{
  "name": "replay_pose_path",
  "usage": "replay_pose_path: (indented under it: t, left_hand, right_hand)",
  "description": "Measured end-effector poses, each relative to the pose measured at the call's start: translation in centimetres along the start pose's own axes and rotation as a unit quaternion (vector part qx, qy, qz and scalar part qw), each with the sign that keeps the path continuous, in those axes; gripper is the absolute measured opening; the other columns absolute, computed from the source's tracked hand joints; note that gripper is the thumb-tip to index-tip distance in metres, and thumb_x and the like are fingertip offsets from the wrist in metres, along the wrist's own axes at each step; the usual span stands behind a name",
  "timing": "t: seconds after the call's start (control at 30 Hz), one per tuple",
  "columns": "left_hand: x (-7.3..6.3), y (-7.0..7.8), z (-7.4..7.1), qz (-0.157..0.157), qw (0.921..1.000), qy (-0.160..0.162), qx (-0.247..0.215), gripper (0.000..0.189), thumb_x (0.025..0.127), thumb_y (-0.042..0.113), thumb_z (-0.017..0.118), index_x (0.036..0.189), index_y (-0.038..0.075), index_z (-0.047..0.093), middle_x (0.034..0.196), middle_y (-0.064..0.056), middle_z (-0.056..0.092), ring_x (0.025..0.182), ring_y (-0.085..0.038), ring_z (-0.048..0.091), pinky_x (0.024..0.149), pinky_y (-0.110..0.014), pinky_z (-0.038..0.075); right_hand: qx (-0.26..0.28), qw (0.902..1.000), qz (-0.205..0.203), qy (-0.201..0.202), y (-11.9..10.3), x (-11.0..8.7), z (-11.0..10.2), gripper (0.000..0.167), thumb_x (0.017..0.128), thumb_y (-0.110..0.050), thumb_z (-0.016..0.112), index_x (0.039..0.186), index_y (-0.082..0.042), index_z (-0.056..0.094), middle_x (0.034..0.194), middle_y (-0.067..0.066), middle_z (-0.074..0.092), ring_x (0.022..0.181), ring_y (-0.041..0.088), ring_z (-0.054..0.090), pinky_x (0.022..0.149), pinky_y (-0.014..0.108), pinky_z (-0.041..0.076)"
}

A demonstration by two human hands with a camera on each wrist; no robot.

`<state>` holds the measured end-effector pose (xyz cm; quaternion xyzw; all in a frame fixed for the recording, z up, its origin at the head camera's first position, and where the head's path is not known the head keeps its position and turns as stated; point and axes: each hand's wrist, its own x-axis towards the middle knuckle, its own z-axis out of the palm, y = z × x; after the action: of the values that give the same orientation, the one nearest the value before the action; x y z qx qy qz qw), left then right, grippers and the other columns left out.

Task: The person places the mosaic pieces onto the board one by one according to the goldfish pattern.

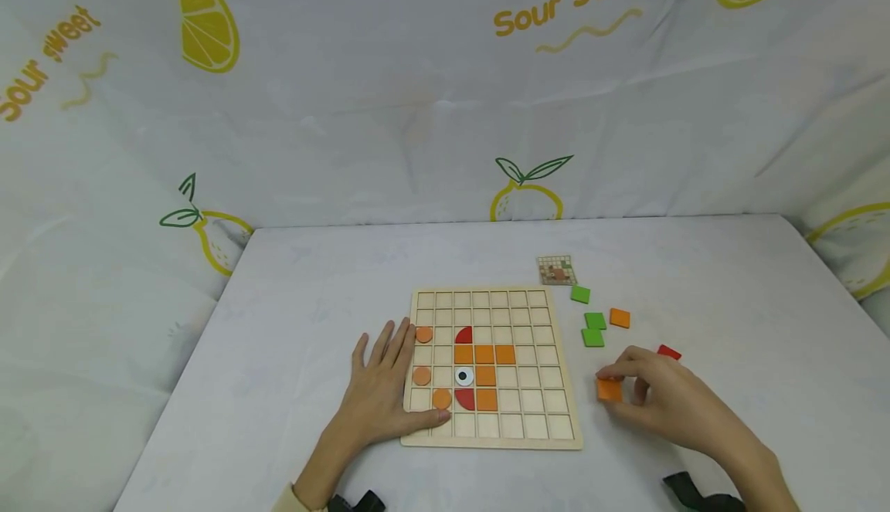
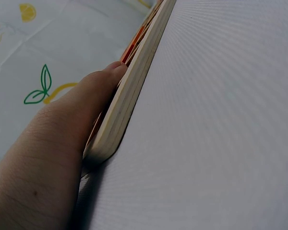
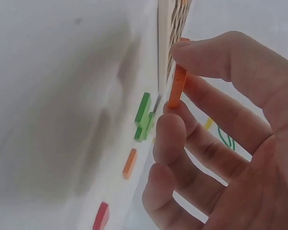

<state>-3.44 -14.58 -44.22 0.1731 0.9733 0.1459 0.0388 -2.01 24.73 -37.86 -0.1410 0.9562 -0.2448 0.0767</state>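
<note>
A wooden grid board (image 1: 514, 425) lies on the white table, with orange squares (image 1: 484, 354), orange discs (image 1: 442, 398), red quarter-round pieces (image 1: 464, 399) and an eye disc (image 1: 463, 376) in its cells. My left hand (image 1: 378, 400) rests on the board's left edge, fingers straight and thumb over the lower left corner; the left wrist view shows the thumb (image 2: 93, 91) along the rim. To the right of the board, my right hand (image 1: 667, 396) pinches an orange square tile (image 1: 609, 390) between thumb and fingers. In the right wrist view this tile (image 3: 177, 86) is held above the table.
Several green tiles (image 1: 593, 337) lie right of the board, beside a loose orange tile (image 1: 620, 318). A red piece (image 1: 669, 352) is partly hidden behind the right hand. A small pattern card (image 1: 556, 270) lies beyond the board's far right corner.
</note>
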Motion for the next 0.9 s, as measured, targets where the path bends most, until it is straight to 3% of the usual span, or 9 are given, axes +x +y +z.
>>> replay_pose_path:
  t: [0.13, 0.37, 0.67, 0.9]
  left_hand:
    - [0.0, 0.0, -0.1, 0.0, 1.0, 0.0, -0.001, 0.132, 0.071, 0.091, 0.056, 0.165, 0.01, 0.012, 0.174, -0.005, 0.009, 0.162, -0.033, 0.009, 0.123, -0.065, 0.001]
    - [0.0, 0.1, -0.1, 0.0, 1.0, 0.003, -0.006, 0.132, 0.071, 0.091, 0.056, 0.165, 0.01, 0.012, 0.174, -0.005, 0.01, 0.162, -0.032, 0.009, 0.123, -0.065, 0.001]
    - [-0.1, 0.0, -0.1, 0.003, 1.0, 0.008, -0.005, 0.133, 0.071, 0.092, 0.054, 0.165, 0.01, 0.011, 0.174, -0.005, 0.01, 0.162, -0.033, 0.01, 0.123, -0.065, 0.002]
    - [-0.1, 0.1, 0.0, 0.003, 0.9999, 0.011, -0.005, 0.132, 0.071, 0.092, 0.056, 0.165, 0.009, 0.013, 0.174, -0.006, 0.012, 0.162, -0.033, 0.011, 0.123, -0.066, 0.003]
  right_hand:
    - [0.004, 0.9999, -0.011, -0.002, -1.0, 0.7, -0.4, 0.032, 0.073, -0.011, 0.086, 0.104, -0.016, 0.08, 0.088, -0.012, 0.062, 0.07, -0.003, 0.045, 0.057, 0.018, 0.04]
    - [0.005, 0.9976, -0.066, 0.018, -3.0, 2.1, -1.1, 0.032, 0.075, -0.01, 0.084, 0.106, -0.016, 0.08, 0.087, -0.012, 0.06, 0.07, -0.003, 0.045, 0.057, 0.018, 0.04]
    - [0.03, 0.9968, -0.073, 0.013, -6.3, 4.2, -1.4, 0.031, 0.078, -0.014, 0.085, 0.109, -0.015, 0.079, 0.092, -0.009, 0.065, 0.072, 0.001, 0.049, 0.056, 0.019, 0.041]
    - [0.041, 0.994, -0.101, 0.013, -8.8, 5.9, -0.9, 0.029, 0.08, -0.016, 0.084, 0.109, -0.014, 0.08, 0.092, -0.007, 0.067, 0.07, 0.002, 0.052, 0.059, 0.019, 0.044]
